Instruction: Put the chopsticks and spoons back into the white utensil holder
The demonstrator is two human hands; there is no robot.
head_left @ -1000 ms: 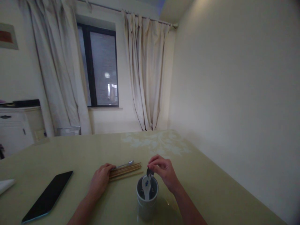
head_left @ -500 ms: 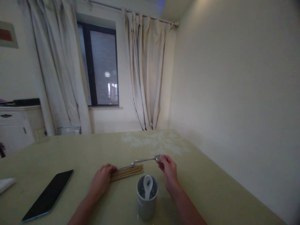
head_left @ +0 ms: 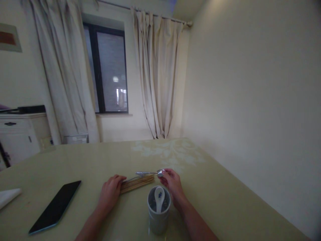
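Observation:
My left hand (head_left: 112,188) is closed around the left end of a bundle of thin wooden chopsticks (head_left: 138,183) lying on the table. A slim metal utensil (head_left: 130,179) lies along the top of the bundle, one end under my left fingers. My right hand (head_left: 173,183) pinches a metal spoon (head_left: 159,173) by its bowl. The spoon's handle points left, over the far side of the chopsticks. Nearer to me, between my forearms, stands a grey-white cylindrical holder (head_left: 158,221) with a white ceramic spoon (head_left: 159,198) upright in it.
A black tablet (head_left: 55,207) lies on the green table (head_left: 100,160) left of my arm. A white object (head_left: 8,195) is at the left edge. The wall (head_left: 250,100) borders the table's right side. Curtains (head_left: 157,73) and a window (head_left: 112,70) are behind the table.
My right hand has moved left with the spoon, so its handle now reaches over the chopsticks. My left hand stays at the bundle. The view has shifted slightly.

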